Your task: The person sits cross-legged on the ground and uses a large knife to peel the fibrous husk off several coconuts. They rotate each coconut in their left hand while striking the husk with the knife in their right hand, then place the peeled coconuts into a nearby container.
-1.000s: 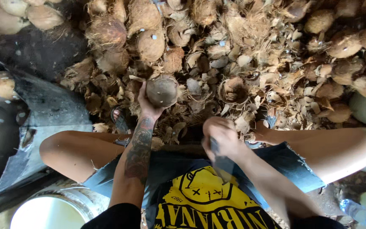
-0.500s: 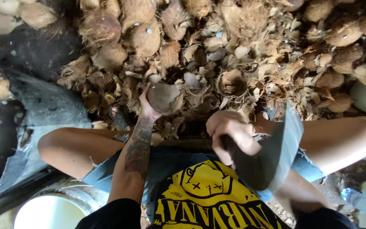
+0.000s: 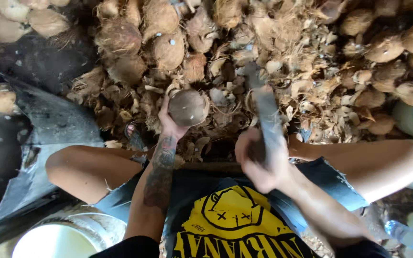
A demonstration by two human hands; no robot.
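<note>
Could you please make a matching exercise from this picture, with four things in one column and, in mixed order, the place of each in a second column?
Things:
1. husked coconut
2. long blade
3. white bucket
4. clear plastic bottle

Places:
A. bottom right corner
B. in the right hand, pointing up over the husk pile
C. bottom left, beside the left knee
D. in the left hand, held above the husks

Pairs: 1-D, 2-B, 3-C, 4-A
</note>
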